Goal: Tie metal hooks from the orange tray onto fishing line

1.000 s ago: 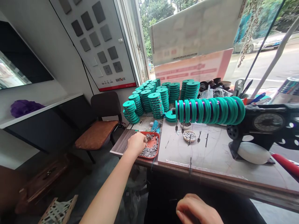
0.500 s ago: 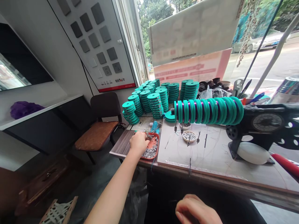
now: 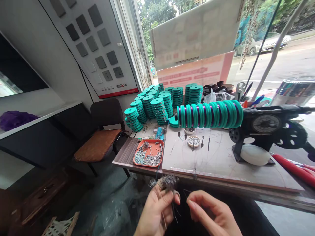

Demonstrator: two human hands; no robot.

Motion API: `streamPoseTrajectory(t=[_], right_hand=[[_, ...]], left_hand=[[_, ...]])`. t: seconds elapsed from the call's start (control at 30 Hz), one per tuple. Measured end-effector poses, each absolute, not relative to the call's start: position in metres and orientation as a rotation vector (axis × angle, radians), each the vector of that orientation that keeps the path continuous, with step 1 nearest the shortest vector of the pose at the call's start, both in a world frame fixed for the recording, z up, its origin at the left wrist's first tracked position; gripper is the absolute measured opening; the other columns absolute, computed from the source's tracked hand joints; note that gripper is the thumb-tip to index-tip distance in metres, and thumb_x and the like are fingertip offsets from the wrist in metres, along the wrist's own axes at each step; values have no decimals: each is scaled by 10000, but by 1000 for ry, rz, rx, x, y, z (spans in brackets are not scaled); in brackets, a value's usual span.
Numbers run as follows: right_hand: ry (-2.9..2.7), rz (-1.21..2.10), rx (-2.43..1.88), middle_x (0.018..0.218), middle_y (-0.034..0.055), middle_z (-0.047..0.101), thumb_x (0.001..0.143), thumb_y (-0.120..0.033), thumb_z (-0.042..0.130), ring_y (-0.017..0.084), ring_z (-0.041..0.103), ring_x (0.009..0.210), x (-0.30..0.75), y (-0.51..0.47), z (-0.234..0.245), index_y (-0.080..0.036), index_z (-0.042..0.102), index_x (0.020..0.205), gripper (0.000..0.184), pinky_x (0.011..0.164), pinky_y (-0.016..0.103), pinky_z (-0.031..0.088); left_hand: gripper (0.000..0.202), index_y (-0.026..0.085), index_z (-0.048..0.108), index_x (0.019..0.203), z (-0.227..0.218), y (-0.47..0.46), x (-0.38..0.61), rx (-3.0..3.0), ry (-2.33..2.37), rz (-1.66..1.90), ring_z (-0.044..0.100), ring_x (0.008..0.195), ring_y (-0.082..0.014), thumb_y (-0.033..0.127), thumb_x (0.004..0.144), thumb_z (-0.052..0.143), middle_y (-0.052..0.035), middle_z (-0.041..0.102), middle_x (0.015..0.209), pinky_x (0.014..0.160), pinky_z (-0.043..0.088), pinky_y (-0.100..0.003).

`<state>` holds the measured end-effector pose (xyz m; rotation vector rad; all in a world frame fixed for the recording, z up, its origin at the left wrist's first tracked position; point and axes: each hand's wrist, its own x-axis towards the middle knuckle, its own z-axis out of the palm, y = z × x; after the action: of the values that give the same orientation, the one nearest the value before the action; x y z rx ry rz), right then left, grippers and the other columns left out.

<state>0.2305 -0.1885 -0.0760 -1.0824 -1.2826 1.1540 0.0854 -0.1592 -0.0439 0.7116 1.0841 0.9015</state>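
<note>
My left hand [image 3: 155, 211] is near my lap below the table edge, its fingers closed on a bunch of small grey metal parts [image 3: 165, 182] on thin wires. My right hand [image 3: 213, 214] is beside it, thumb and forefinger curled toward the bunch in a pinch; what it holds, if anything, is too fine to see. An orange tray [image 3: 149, 153] of small metal pieces lies on the table corner ahead. A row of teal spools [image 3: 210, 114] sits on the shaft of a black winding machine [image 3: 267, 127].
Stacks of teal spools [image 3: 159, 103] stand at the back of the table by the window. Two small dishes [image 3: 193, 141] of beads and hanging thin lines lie on the white mat [image 3: 221, 160]. A brown chair [image 3: 100, 137] stands left of the table.
My left hand has left the orange tray and come back toward my lap with a bunch of metal parts. My right hand has risen to meet it. The view shifted slightly right.
</note>
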Motion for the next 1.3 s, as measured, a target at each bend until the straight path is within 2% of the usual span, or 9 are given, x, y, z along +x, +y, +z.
streamPoseTrajectory(t=[0.13, 0.4, 0.5, 0.6, 0.73, 0.83, 1.07, 1.23, 1.3], right_hand=[[-1215, 1214, -1074, 638, 8, 617, 822, -403, 543, 158, 549, 625, 234, -185, -73, -189, 611, 688, 261, 621, 227, 434], [-1094, 1153, -1191, 561, -11, 537, 755, -469, 585, 141, 486, 556, 242, -180, -72, -172, 598, 634, 321, 547, 229, 403], [-1146, 1130, -1218, 565, -20, 524, 764, -456, 582, 136, 474, 562, 253, -181, -68, -178, 594, 647, 302, 551, 226, 395], [-1250, 1112, -1275, 560, -29, 507, 785, -436, 569, 132, 459, 555, 265, -181, -69, -184, 595, 663, 281, 536, 222, 383], [-1331, 1055, -1323, 562, -33, 511, 800, -421, 555, 128, 467, 541, 277, -185, -71, -195, 605, 677, 262, 523, 217, 386], [-1340, 1038, -1365, 561, -28, 516, 796, -430, 558, 134, 474, 536, 282, -190, -71, -205, 613, 678, 261, 518, 221, 392], [-1367, 1030, -1448, 582, -12, 575, 778, -438, 565, 149, 511, 535, 285, -201, -70, -226, 632, 657, 253, 535, 214, 432], [-1410, 999, -1448, 598, -18, 600, 794, -415, 550, 148, 535, 542, 286, -199, -71, -238, 622, 655, 236, 522, 201, 425], [-1443, 977, -1439, 604, -22, 611, 799, -395, 550, 147, 550, 542, 289, -199, -71, -242, 624, 667, 216, 526, 197, 430]], left_hand=[[366, 162, 594, 651, -76, -181, 98, 468, 925, 920, 201, 274, 52, 366, 468, 837, 66, 563, 525, 298, 88, -122], [434, 198, 607, 810, -79, -180, 85, 537, 983, 896, 147, 292, 46, 427, 501, 809, 66, 561, 540, 324, 67, -139], [428, 192, 563, 861, -89, -177, 73, 771, 1206, 871, 135, 349, 17, 515, 614, 697, 67, 520, 584, 360, 100, -159], [404, 174, 580, 930, -111, -170, 65, 1110, 1406, 715, 284, 404, -38, 484, 672, 610, 43, 514, 631, 408, 235, -191], [192, 154, 649, 754, -146, -157, 71, 1366, 1564, 529, 551, 738, -209, 227, 576, 659, -42, 615, 730, 680, 388, -300], [169, 155, 659, 756, -164, -157, 85, 1534, 1649, 360, 570, 795, -278, 186, 601, 600, -76, 644, 750, 726, 379, -367], [246, 192, 696, 685, -170, -201, 108, 1771, 1444, -58, 636, 791, -322, 68, 562, 522, -115, 716, 823, 696, 425, -380], [386, 229, 658, 985, -164, -201, 110, 1820, 1494, -91, 634, 930, -278, 100, 708, 423, -89, 708, 982, 743, 442, -348], [352, 199, 690, 922, -166, -197, 116, 1831, 1474, -153, 654, 880, -305, 94, 688, 450, -116, 726, 908, 698, 458, -359]])
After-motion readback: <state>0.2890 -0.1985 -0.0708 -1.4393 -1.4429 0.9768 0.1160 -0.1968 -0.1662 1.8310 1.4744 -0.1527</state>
